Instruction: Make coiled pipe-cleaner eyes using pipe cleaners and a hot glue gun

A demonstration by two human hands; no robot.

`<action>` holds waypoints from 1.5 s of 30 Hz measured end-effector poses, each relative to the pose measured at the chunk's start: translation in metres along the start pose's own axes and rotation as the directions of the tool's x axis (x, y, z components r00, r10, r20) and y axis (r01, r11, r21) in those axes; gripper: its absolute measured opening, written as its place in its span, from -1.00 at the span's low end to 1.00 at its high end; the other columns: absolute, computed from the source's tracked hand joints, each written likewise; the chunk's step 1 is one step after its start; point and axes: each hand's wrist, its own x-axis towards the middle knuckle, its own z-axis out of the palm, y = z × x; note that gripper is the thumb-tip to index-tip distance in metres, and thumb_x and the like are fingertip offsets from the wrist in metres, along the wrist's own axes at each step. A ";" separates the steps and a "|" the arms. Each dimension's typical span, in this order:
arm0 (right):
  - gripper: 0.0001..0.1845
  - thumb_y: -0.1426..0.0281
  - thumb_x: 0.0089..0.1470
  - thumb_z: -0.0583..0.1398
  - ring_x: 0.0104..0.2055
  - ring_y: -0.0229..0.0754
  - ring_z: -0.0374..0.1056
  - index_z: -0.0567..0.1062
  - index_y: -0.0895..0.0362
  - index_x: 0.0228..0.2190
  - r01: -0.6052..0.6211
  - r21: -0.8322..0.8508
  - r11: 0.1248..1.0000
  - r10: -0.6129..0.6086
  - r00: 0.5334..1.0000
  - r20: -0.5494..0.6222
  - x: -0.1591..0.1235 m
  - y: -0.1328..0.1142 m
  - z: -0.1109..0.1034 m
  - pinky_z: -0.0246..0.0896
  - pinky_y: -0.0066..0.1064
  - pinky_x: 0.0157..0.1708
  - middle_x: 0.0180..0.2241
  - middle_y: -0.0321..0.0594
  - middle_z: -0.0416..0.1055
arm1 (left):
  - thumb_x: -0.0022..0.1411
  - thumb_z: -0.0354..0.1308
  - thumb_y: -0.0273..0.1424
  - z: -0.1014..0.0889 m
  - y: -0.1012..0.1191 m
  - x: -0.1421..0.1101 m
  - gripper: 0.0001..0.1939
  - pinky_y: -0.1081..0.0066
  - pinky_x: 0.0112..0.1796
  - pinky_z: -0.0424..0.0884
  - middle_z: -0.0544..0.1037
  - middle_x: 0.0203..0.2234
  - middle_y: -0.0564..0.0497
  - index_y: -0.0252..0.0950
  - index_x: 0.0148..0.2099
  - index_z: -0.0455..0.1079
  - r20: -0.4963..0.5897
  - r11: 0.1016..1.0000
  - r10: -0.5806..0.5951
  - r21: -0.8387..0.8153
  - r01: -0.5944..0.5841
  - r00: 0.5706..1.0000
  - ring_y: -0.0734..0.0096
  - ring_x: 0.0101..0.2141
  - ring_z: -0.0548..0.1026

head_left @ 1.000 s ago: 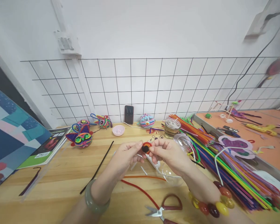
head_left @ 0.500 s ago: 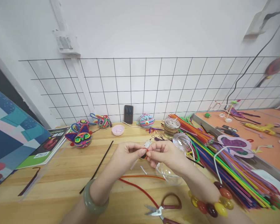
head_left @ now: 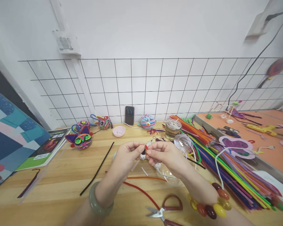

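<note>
In the head view, the left hand (head_left: 129, 155) and the right hand (head_left: 163, 154) each pinched, thumb against forefinger, a small red-and-black piece (head_left: 144, 151) held up between them above the wooden table (head_left: 68, 185). So little of it showed past the fingertips that its shape could not be told. The likeliest trouble, I judged, was a slip: with so small a grip, an uneven pull could have bent the piece or dropped it among the white scraps (head_left: 144, 171). The right forearm passed close by a clear plastic dome (head_left: 170, 175), which a careless sweep could have rolled. Nearer the person, scissors (head_left: 158, 213) lay with blades apart beside a red pipe cleaner (head_left: 141, 190), where a lowered wrist could have met the points
</note>
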 end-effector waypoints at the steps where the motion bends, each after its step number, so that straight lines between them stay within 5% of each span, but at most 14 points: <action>1: -0.76 0.31 -0.23 0.33 -0.61 -0.36 0.33 0.49 0.23 -0.51 0.006 -0.015 1.000 -0.006 1.000 -0.011 0.001 0.001 0.000 0.26 -0.52 -0.56 -0.58 -0.27 0.46 | -0.11 0.29 -0.36 0.000 -0.001 0.000 -0.82 0.57 -0.55 0.20 0.46 -0.64 0.03 -0.40 -0.47 0.46 -0.011 1.000 0.002 -0.001 -0.002 1.000 0.62 -0.62 0.29; 8: -0.77 0.30 -0.23 0.31 -0.65 -0.39 0.28 0.47 0.22 -0.55 0.024 -0.103 0.994 -0.028 0.999 -0.034 0.000 -0.004 -0.004 0.21 -0.53 -0.60 -0.65 -0.33 0.40 | -0.07 0.26 -0.35 0.003 0.002 -0.002 -0.82 0.54 -0.48 0.26 0.47 -0.62 0.00 -0.41 -0.48 0.46 0.051 0.996 -0.061 -0.068 0.064 0.997 0.59 -0.59 0.35; 15: -0.80 0.34 -0.20 0.30 -0.68 -0.44 0.22 0.45 0.23 -0.59 -0.063 -0.095 0.993 0.074 0.990 0.122 -0.001 -0.009 -0.015 0.15 -0.58 -0.65 -0.64 -0.34 0.39 | 0.09 0.13 -0.28 -0.001 0.000 -0.001 -0.73 0.51 -0.49 0.33 0.51 -0.51 -0.11 -0.45 -0.41 0.44 0.219 0.983 -0.141 -0.084 0.162 0.965 0.53 -0.54 0.41; 32: -0.83 0.39 -0.11 0.28 -0.63 -0.43 0.34 0.49 0.29 -0.52 -0.189 0.063 0.980 0.175 0.968 0.181 0.002 -0.004 -0.020 0.26 -0.61 -0.59 -0.57 -0.24 0.47 | -0.12 0.30 -0.37 0.004 0.000 -0.002 -0.79 0.55 -0.52 0.36 0.51 -0.64 -0.03 -0.43 -0.48 0.42 0.069 0.984 -0.167 -0.058 0.171 0.984 0.55 -0.61 0.43; 45: -0.78 0.31 -0.14 0.27 -0.65 -0.41 0.27 0.48 0.24 -0.58 -0.025 -0.192 0.981 0.049 0.991 0.122 -0.003 -0.005 -0.014 0.22 -0.56 -0.61 -0.65 -0.31 0.41 | -0.11 0.30 -0.34 0.002 -0.001 -0.001 -0.77 0.52 -0.48 0.38 0.52 -0.58 -0.05 -0.44 -0.44 0.47 0.134 0.985 -0.170 -0.004 0.172 0.976 0.53 -0.57 0.43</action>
